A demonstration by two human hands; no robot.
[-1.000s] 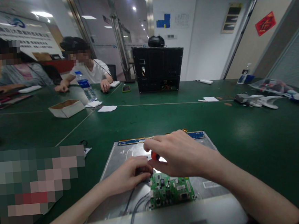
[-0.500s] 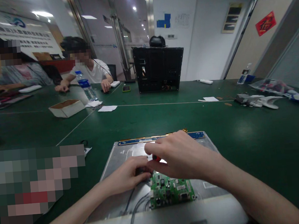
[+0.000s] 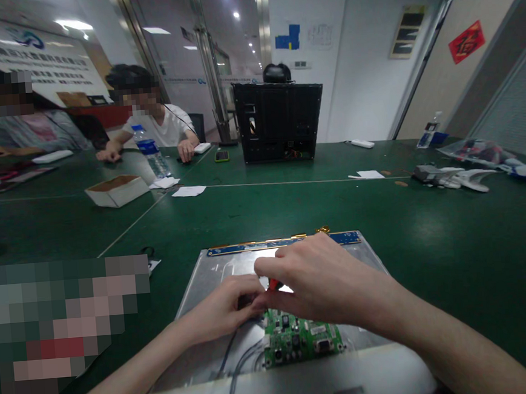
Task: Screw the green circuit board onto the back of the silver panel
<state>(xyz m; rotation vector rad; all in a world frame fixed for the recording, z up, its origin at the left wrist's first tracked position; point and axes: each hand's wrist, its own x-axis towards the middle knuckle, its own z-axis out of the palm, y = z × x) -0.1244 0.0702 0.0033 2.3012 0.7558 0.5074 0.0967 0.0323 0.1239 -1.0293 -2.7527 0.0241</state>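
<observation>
A flat metal display panel (image 3: 195, 296) lies on the table in front of me, with a green circuit board (image 3: 297, 340) on its back. Closed around a red and black screwdriver (image 3: 274, 284), my right hand (image 3: 319, 280) is over the board's far left corner; most of the tool and its tip are hidden. My left hand (image 3: 226, 303) rests at that same corner, fingers pinched together beside the right fingertips. What they grip cannot be seen. Grey cables (image 3: 240, 369) run from the board's left side toward me. Along the panel's far edge runs a narrow blue board (image 3: 346, 238).
A black monitor-like casing (image 3: 279, 123) stands across the green table (image 3: 228, 215). A white box (image 3: 119, 193) and a water bottle (image 3: 151, 154) are at the left. Grey-white parts (image 3: 455, 177) lie at the right. Two people sit at the far left.
My right hand has turned and dipped slightly, and more of the red on the screwdriver shows. The left hand stays almost where it was.
</observation>
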